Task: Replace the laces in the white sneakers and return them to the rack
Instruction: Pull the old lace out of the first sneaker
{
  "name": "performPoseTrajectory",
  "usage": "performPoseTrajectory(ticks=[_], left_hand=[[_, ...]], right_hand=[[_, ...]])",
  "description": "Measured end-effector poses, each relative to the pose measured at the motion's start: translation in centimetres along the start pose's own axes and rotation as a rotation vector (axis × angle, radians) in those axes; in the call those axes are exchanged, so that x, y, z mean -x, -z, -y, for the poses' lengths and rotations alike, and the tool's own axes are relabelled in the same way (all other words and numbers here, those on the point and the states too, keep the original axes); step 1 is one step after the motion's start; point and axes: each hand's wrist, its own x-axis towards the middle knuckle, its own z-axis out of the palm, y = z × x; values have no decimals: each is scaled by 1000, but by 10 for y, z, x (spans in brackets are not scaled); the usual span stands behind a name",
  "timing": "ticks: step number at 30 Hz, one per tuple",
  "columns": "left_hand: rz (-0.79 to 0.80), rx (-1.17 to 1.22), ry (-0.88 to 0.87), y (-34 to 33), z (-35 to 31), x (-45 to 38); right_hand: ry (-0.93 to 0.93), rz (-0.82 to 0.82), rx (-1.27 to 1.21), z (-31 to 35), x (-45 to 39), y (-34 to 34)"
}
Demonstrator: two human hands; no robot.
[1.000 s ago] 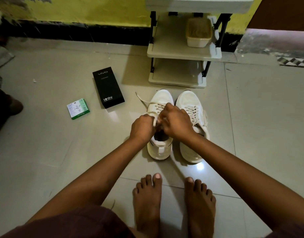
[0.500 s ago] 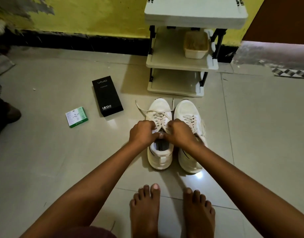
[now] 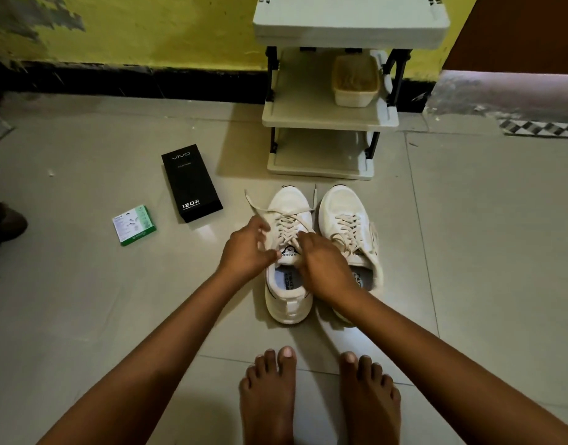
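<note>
The white sneakers, left sneaker [image 3: 287, 252] and right sneaker [image 3: 348, 232], are set side by side on the tiled floor [image 3: 83, 284] just in front of the shoe rack [image 3: 327, 117], toes toward it. The left sneaker's lace [image 3: 287, 224] is pinched near the tongue by the curled fingers of the left hand [image 3: 247, 248] and the right hand [image 3: 321, 261]. Both arms are stretched forward and down, converging over that sneaker.

Open tile floor [image 3: 485, 239] fills the right of the frame — nothing stands there. At left centre the black box [image 3: 191, 183] and green packet [image 3: 134, 225] interrupt the floor. Toward the rack [image 3: 327, 117] at top centre, the two sneakers [image 3: 342, 207] sit just before its lowest shelf — blocking it.
</note>
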Motion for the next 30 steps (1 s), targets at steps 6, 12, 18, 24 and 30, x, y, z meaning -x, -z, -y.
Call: performPoseTrajectory(ticks=[6,12,18,24,30], left_hand=[[-132,-630,-401,-12,-10,15],[-144,-591,-446,-9,-1,16],[-147,-683,-477,-15,-5,9],[-57,-216,-123,-17,-24,-3],[38,179,-13,-9,-20,-1]], right_hand=[[1,28,67,2,6,-5],[-28,34,119,6,10,-8],[-32,33,126,7,11,-7],[-38,69,132,6,9,-6],[-31,79,132,6,7,-6]])
